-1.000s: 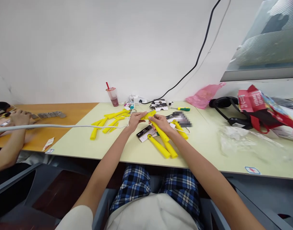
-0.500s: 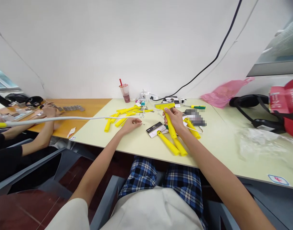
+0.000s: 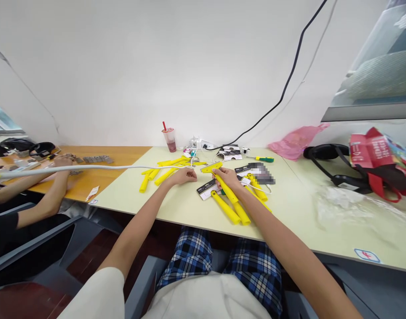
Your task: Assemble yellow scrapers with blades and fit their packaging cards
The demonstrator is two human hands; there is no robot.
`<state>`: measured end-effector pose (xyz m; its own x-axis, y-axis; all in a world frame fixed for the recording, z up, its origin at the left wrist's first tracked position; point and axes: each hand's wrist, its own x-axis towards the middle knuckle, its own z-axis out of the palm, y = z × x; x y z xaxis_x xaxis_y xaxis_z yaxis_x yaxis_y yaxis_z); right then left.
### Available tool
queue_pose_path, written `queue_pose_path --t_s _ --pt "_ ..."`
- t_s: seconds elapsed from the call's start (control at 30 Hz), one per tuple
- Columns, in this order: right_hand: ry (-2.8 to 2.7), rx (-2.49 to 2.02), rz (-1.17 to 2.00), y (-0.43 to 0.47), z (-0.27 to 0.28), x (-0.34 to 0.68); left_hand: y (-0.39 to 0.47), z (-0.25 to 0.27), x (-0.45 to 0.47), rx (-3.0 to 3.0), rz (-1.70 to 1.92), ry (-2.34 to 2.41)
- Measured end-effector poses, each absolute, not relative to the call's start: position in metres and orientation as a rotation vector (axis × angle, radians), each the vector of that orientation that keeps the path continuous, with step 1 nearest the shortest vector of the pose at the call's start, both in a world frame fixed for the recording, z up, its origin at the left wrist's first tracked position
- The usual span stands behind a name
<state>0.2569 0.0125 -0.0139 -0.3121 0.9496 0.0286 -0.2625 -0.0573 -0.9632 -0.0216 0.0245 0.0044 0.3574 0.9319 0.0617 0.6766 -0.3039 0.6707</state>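
My right hand [image 3: 228, 178] is closed around the handle of a yellow scraper [image 3: 212, 168], whose wide flat head points up and to the left. To the left of it, my left hand [image 3: 185, 176] is just over the table, with fingers curled together; whatever they may hold is too small to make out. Beneath the right hand, loose yellow handles [image 3: 225, 207] lie near the table's front edge. A black-and-white card [image 3: 205, 189] rests between the two hands. More yellow handles and flat heads [image 3: 165, 174] are piled behind my left hand.
A green-and-yellow screwdriver [image 3: 265, 159] lies at the back. A cup with a red straw [image 3: 170, 138] stands near the wall. On the right are a pink bag [image 3: 296, 141], a headset [image 3: 336, 166] and clear plastic [image 3: 342, 206]. A co-worker's arm [image 3: 55, 186] is at left; a white cable [image 3: 99, 168] crosses.
My right hand has brought the scraper lower and closer to my left hand. The fingers of my left hand look more curled. The camera view has shifted slightly.
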Motion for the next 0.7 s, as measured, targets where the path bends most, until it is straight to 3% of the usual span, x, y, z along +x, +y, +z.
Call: queue_pose_path --t_s 0.3,0.7 --pt "-1.149 -0.881 1.577 0.009 -0.008 0.256 0.027 0.001 -0.060 1.941 1.006 1.624" --pt "-1.174 -0.884 1.584 0.011 -0.013 0.257 0.066 0.012 -0.046 1.994 0.664 1.463"
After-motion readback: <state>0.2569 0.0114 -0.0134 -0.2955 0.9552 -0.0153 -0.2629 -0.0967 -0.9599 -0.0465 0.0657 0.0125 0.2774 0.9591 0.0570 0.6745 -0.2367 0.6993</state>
